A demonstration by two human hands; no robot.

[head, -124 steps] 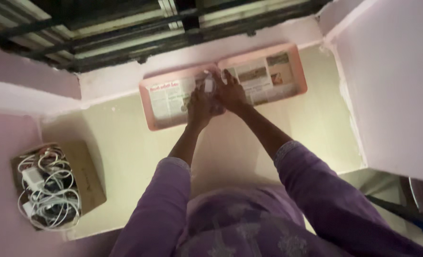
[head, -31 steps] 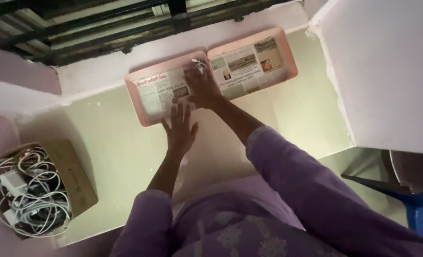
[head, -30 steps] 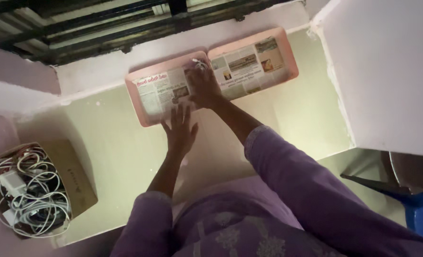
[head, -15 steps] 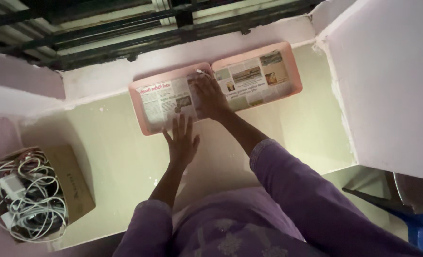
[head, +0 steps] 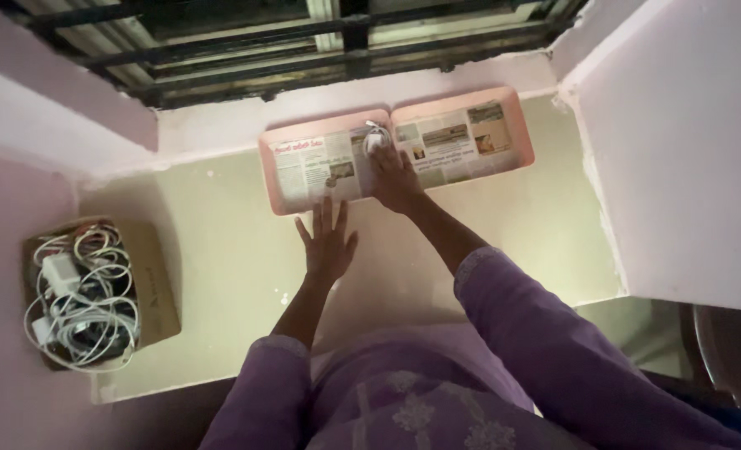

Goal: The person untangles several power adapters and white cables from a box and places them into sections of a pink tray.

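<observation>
Small white object (head: 374, 140), maybe a charger w/ cord, sits on the open newspaper (head: 320, 162) at its centre fold, near the wall under the window bars (head: 337, 33). My right hand (head: 395, 171) rests over it, fingers curled round it; can't tell if gripped. My left hand (head: 327, 242) lies flat on the pale shelf (head: 212, 267), fingers spread, just below the paper's edge. Cardboard box (head: 150, 283) of tangled cables (head: 75, 300) far left.

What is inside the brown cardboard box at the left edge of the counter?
The brown cardboard box holds a tangle of white cables with at least one white charger block. Darker items lie beneath, but the cables cover them, so they cannot be identified.
</observation>
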